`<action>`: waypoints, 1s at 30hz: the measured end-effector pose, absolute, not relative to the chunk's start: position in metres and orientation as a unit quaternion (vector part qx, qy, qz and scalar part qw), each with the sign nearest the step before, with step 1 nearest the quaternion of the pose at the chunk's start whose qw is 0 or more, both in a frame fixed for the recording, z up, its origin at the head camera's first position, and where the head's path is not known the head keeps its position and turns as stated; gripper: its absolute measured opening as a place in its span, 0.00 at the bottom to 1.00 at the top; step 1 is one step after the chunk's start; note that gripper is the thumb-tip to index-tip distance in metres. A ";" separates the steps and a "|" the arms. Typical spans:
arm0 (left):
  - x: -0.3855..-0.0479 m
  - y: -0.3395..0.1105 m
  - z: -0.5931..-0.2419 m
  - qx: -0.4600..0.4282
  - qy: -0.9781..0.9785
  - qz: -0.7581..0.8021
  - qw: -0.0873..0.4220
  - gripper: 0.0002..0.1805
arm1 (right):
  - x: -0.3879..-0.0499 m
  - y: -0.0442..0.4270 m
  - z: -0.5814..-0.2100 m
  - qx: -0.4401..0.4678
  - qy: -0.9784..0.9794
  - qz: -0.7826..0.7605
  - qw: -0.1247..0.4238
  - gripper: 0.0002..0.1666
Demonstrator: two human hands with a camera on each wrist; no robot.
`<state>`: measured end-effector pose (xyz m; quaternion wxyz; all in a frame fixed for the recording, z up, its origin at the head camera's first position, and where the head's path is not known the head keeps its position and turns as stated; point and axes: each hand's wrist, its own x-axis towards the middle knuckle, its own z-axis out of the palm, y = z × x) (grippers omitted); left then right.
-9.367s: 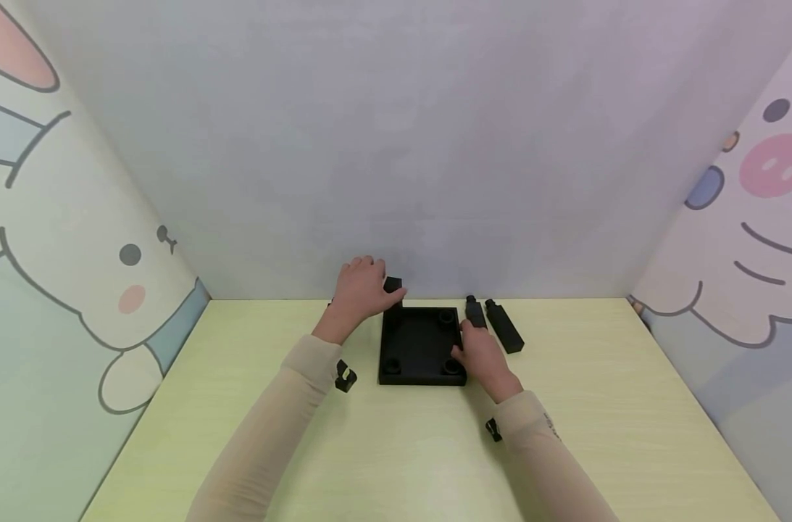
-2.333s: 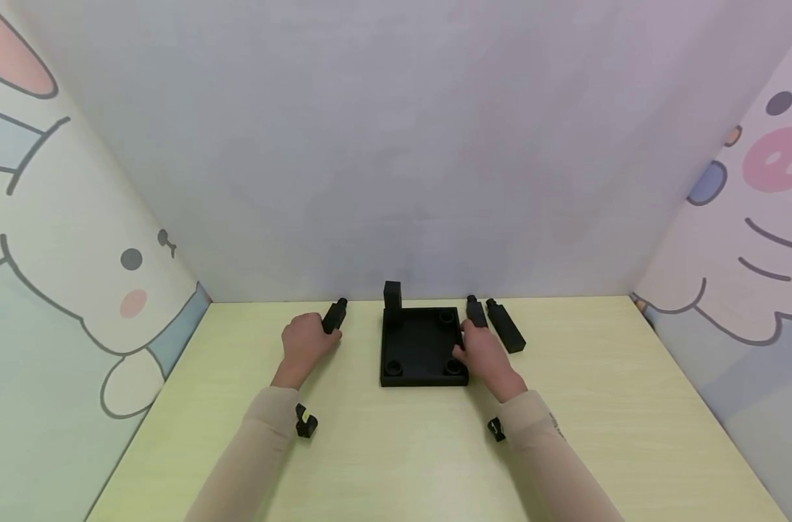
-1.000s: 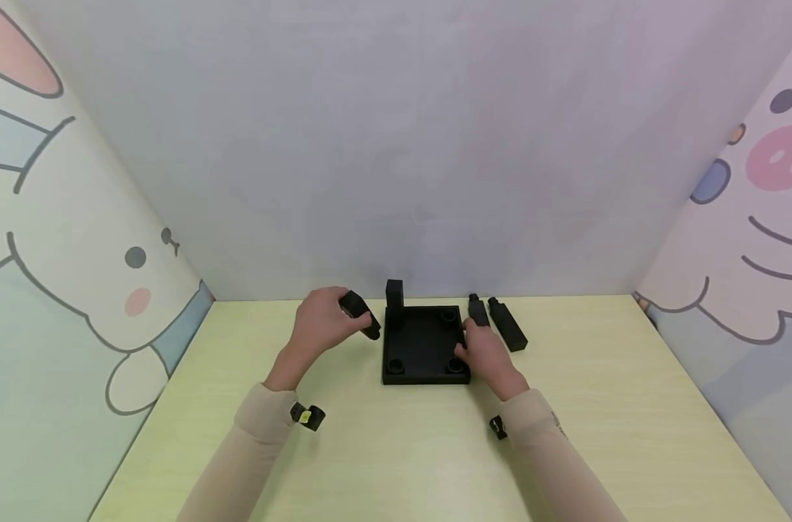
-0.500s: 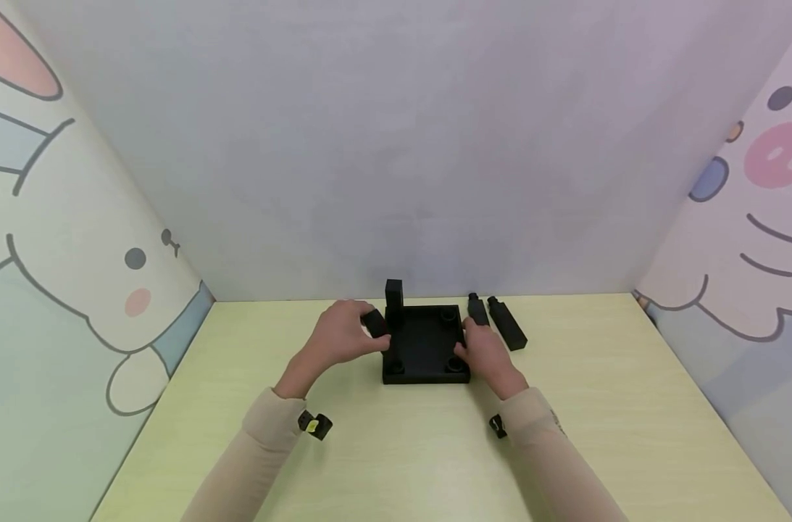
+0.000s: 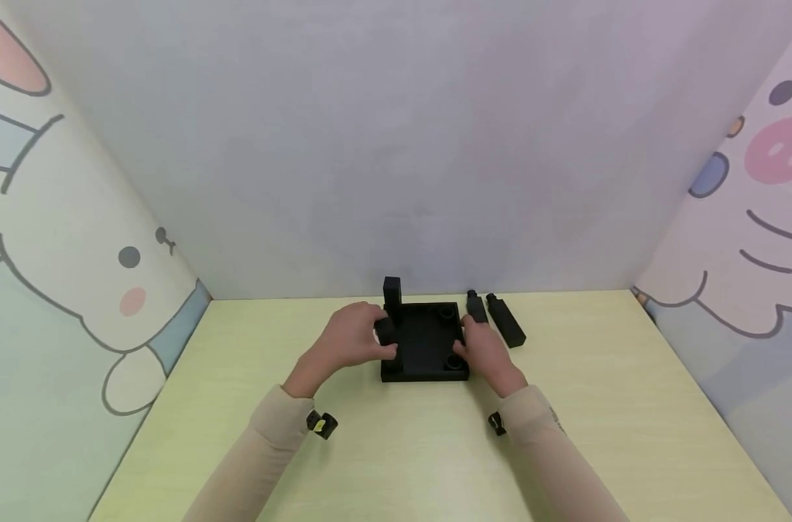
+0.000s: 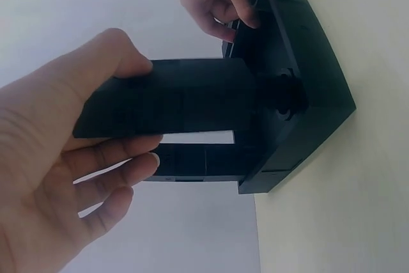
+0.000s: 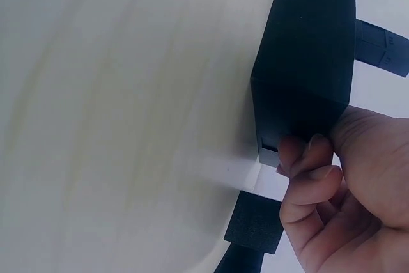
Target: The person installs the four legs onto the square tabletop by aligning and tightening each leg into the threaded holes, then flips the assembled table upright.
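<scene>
A square black tabletop (image 5: pixel 424 376) lies upside down, with a raised rim and round corner sockets. One black leg (image 5: pixel 392 291) stands upright at its far left corner. My left hand (image 5: pixel 350 337) grips a second leg (image 6: pixel 172 97) between thumb and fingers above the near left corner. In the left wrist view that leg's narrow end is at the socket (image 6: pixel 284 97); whether it is fully seated I cannot tell. My right hand (image 5: pixel 488 355) pinches the tabletop's right rim, thumb over the inside, fingers against the outer wall (image 7: pixel 297 116).
Two loose black legs lie on the pale wooden table right of the tabletop: a nearer one (image 5: pixel 476 307) partly behind my right hand, and an outer one (image 5: pixel 506 321). A grey wall (image 5: pixel 409 181) rises behind, with cartoon-printed panels (image 5: pixel 728 239) at both sides.
My left hand picked up the leg from the table's left, turned it narrow end down and carried it right to the near left corner. The right hand stays on the rim.
</scene>
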<state>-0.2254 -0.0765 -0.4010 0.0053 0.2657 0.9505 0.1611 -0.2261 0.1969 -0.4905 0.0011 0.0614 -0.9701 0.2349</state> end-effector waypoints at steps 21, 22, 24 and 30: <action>-0.217 -0.076 -0.397 0.231 0.965 0.067 -0.103 0.35 | -0.224 0.195 -0.489 0.056 -0.972 0.227 0.017 0.24; -0.217 -0.076 -0.396 0.229 0.965 0.066 -0.111 0.35 | -0.224 0.195 -0.488 0.057 -0.972 0.226 0.018 0.24; -0.217 -0.075 -0.394 0.228 0.964 0.069 -0.115 0.33 | -0.225 0.195 -0.488 0.057 -0.972 0.228 0.016 0.24; -0.212 -0.075 -0.390 0.238 0.964 0.096 -0.074 0.25 | -0.224 0.194 -0.488 0.061 -0.971 0.229 0.011 0.24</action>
